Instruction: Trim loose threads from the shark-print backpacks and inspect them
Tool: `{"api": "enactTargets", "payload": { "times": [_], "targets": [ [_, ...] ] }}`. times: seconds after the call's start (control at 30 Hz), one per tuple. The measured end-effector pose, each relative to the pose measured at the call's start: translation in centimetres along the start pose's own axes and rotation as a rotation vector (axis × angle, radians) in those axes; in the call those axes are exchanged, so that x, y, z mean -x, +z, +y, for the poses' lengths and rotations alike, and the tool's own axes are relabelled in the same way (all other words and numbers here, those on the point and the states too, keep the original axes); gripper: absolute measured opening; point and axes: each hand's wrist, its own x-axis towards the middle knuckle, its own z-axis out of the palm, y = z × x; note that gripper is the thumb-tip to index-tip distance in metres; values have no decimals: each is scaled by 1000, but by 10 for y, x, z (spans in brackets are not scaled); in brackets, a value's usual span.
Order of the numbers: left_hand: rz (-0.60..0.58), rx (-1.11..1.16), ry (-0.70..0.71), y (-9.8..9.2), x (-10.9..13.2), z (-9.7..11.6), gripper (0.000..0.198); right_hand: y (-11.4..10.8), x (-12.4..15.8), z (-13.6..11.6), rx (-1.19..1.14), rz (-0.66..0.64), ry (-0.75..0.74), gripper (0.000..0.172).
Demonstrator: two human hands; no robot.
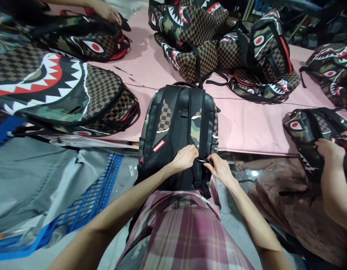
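Backpack (183, 112) at the centre of the frame, strap side up across the front edge of the pink table (252, 127), under a left hand (185, 158) curled at the shoulder strap (197, 99), with no telling whether around a pinch of it, and a right hand (220, 168) pinching a small dark tool (203, 160), perhaps snips. Looks like close work on the strap's lower part; calls next for a steady strap and careful tool placing.

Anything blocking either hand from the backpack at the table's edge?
Nothing visible blocks them: the left hand is on the backpack, and the right hand pinches a small dark object at its black strap.
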Motion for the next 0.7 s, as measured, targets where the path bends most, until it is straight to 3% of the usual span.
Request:
{"api": "enactTargets", "payload": {
  "times": [0.2,0.47,0.7],
  "targets": [
    [8,20,-25,-1,1,-1,21,7,-1,3,46,5,-80,23],
    [29,11,-18,2,1,-2,20,0,0,5,64,28,-13,24],
    [41,2,-28,4,-2,0,19,9,-5,2,46,4,-21,20]
  ]
}}
